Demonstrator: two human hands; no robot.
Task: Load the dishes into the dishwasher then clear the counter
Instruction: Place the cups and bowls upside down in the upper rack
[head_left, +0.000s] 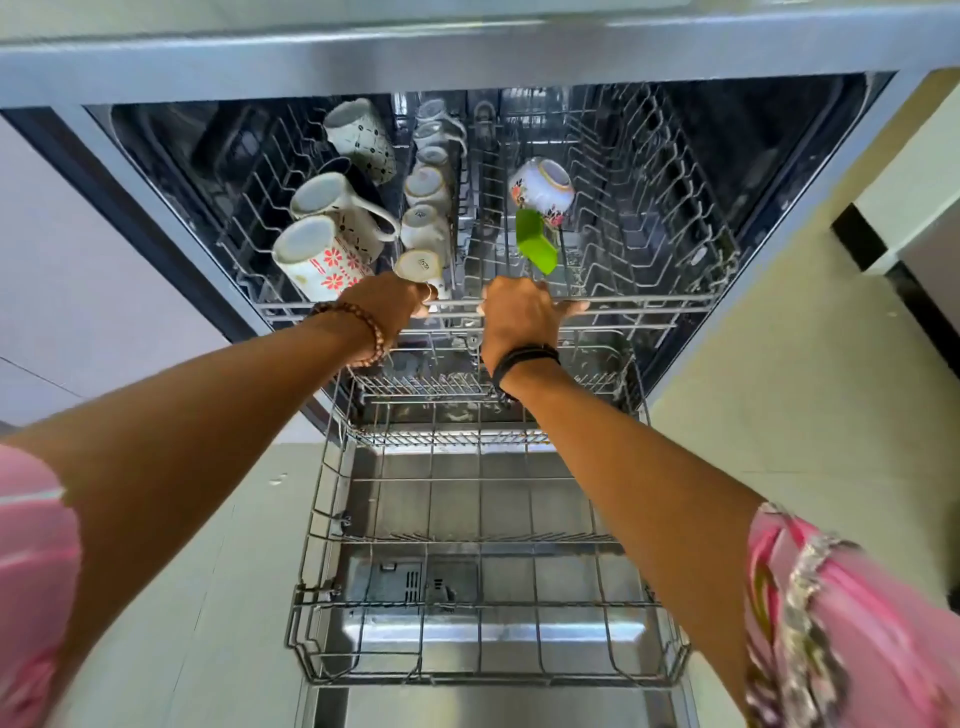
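Note:
The dishwasher stands open under the counter edge (467, 57). Its upper rack (649, 304) holds three patterned mugs (322, 254) on the left, a row of small white cups (423, 226) in the middle, a floral bowl (543, 189) upside down and a green utensil (535, 244). My left hand (389, 301) and my right hand (519, 312) both grip the front rail of the upper rack. The lower rack (488, 675) is pulled out over the open door (493, 704) and holds no dishes.
Pale floor tiles (779, 415) lie right of the dishwasher, with a white cabinet with a dark base (883, 208) at the far right. A light cabinet front (67, 291) stands on the left. Pink sleeves frame both lower corners.

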